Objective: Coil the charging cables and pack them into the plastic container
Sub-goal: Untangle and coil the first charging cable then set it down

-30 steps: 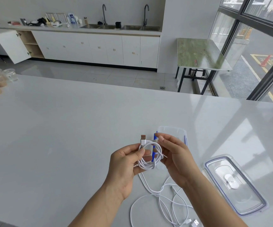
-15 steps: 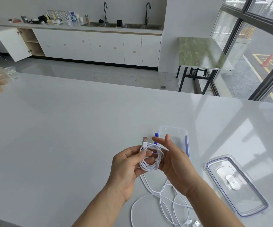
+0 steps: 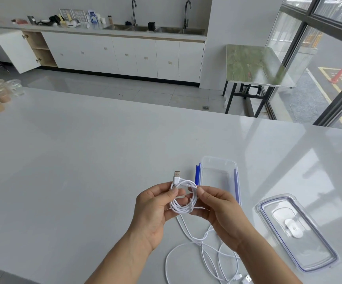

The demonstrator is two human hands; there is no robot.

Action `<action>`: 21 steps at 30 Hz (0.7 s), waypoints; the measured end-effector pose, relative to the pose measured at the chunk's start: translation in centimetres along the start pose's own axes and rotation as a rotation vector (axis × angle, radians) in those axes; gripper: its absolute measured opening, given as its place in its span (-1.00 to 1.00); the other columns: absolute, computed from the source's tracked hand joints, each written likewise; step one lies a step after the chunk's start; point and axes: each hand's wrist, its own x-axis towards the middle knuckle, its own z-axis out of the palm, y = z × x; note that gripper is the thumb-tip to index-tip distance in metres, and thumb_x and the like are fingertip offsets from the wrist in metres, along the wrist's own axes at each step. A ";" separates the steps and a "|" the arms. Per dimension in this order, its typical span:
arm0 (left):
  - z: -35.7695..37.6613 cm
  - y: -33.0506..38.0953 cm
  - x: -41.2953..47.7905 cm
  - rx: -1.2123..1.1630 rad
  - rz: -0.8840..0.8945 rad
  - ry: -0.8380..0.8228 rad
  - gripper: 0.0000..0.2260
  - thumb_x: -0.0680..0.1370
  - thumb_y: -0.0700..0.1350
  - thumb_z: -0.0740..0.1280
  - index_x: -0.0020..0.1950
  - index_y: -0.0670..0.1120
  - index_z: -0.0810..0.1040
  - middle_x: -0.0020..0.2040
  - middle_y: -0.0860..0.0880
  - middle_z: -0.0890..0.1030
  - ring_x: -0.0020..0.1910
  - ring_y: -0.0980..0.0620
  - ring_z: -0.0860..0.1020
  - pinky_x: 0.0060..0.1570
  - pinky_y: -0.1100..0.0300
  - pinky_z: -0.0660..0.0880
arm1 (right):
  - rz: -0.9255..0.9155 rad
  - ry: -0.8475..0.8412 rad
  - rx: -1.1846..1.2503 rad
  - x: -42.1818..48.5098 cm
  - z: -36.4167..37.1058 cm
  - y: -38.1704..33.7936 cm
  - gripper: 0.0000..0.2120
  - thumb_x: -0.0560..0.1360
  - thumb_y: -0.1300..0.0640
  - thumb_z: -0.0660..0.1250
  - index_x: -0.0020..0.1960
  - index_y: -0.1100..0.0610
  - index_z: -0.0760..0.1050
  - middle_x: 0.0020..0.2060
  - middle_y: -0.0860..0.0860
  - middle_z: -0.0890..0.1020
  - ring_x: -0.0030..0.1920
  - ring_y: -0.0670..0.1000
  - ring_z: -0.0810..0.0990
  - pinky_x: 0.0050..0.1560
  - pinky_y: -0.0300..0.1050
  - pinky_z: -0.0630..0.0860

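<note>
Right hand [image 3: 220,214] now pinches coil [image 3: 183,201] over grey countertop [image 3: 73,160]; sinks [image 3: 172,30] behind.

White cable coil [image 3: 183,201] between left hand [image 3: 153,212] and right hand [image 3: 221,214], container [image 3: 217,161] beyond

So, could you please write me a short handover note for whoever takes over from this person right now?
Left hand: holds the half-wound white cable coil above the table, plug pointing up.
Right hand: pinches the coil's right side.
Container: open on the table just behind the hands, nothing visible inside. Lid lies apart, to its right.
Done: several loops wound.
Left: the coil's tail runs down into the loose cables on the table near the person; finish winding, coil the rest, pack everything, probably close the lid.
</note>
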 end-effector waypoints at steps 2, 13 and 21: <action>-0.1 -0.1 -0.1 0.028 0.011 0.003 -0.85 0.54 -0.33 0.36 0.06 -0.24 0.68 -0.06 -0.23 0.74 -0.05 -0.22 0.72 -0.04 -0.04 0.68 | -0.003 0.019 0.014 0.4 0.3 0.3 -0.75 0.59 0.18 0.29 0.06 0.33 0.68 0.00 0.33 0.71 -0.02 0.19 0.70 0.10 0.10 0.63; -3.2 -0.4 0.7 0.158 0.067 0.143 -0.83 0.49 -0.29 0.44 0.08 -0.17 0.63 -0.13 -0.17 0.75 -0.11 -0.17 0.73 -0.04 -0.06 0.67 | 0.016 0.050 -0.102 2.1 2.2 2.2 -0.83 0.58 0.28 0.32 0.08 0.25 0.68 -0.05 0.31 0.73 -0.02 0.29 0.72 0.09 0.13 0.65; -7.2 -0.6 3.3 0.170 -0.063 0.143 -0.80 0.51 -0.28 0.36 0.03 -0.08 0.72 -0.02 -0.13 0.74 -0.03 -0.11 0.71 -0.06 0.06 0.65 | 0.093 0.151 -0.251 6.0 3.6 4.6 -0.92 0.51 0.35 0.41 -0.06 0.28 0.68 -0.20 0.27 0.71 -0.25 0.12 0.67 -0.06 0.09 0.68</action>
